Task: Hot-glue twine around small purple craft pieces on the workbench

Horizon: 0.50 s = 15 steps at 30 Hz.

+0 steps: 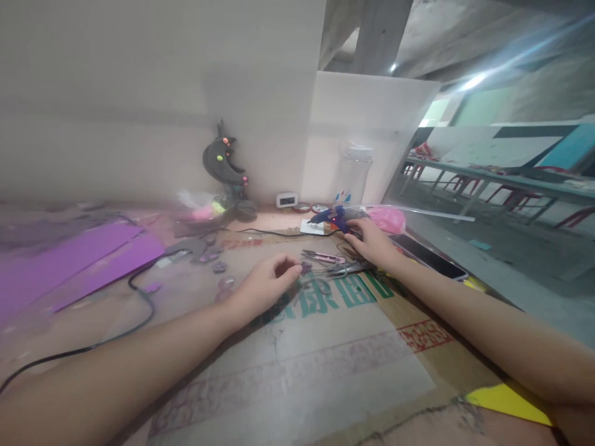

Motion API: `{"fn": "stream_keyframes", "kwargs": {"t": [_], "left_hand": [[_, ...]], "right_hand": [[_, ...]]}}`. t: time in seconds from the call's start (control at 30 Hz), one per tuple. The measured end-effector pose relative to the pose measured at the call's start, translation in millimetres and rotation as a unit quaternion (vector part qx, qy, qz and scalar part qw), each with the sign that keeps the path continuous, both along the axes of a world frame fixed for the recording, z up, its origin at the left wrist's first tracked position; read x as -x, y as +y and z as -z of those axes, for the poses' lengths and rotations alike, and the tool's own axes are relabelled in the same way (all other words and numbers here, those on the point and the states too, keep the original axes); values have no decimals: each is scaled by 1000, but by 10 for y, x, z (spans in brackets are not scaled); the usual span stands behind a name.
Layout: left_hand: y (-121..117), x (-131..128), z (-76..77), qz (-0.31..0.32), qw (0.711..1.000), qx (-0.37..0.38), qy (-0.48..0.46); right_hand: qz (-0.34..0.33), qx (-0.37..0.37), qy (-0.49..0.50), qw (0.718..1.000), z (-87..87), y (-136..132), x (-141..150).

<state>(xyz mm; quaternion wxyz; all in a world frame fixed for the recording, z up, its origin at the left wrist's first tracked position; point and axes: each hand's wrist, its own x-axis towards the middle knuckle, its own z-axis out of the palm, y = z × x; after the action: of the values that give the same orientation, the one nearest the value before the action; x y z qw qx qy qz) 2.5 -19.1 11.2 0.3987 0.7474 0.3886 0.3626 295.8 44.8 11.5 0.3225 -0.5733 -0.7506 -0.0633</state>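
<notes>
My left hand [267,286] is over the sheet-covered board, its thumb and fingers curled into a pinch. A small dark purple piece [305,267] shows at its fingertips. My right hand [369,241] reaches farther back, its fingers around the handle of a blue hot glue gun [335,217]. The gun's nozzle points left above a white card [312,227], and a small red light glows on it. Between my hands lie pink-handled thread snips [324,256] and a pair of scissors [346,269]. A clear glue stick [418,212] sticks out rightward near the gun.
A black crescent-shaped ornament [220,162] with coloured dots stands by the wall. Nearby are a small digital clock [287,200] and a clear bottle [354,173]. Purple sheets [106,254] and a black cord [144,310] lie left; a phone [430,257] lies right.
</notes>
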Motion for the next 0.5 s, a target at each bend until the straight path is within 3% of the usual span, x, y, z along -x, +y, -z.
{"fn": "stream_keyframes", "kwargs": {"t": [0.17, 0.33, 0.5], "left_hand": [[-4, -8, -1, -2, 1000, 2, 0], [9, 0, 18, 3, 1000, 2, 2], [27, -5, 45, 0, 1000, 6, -7]], "right_hand": [[5, 77, 20, 997, -17, 216, -79], [27, 140, 23, 990, -145, 398, 72], [72, 149, 19, 986, -208, 487, 206]]}}
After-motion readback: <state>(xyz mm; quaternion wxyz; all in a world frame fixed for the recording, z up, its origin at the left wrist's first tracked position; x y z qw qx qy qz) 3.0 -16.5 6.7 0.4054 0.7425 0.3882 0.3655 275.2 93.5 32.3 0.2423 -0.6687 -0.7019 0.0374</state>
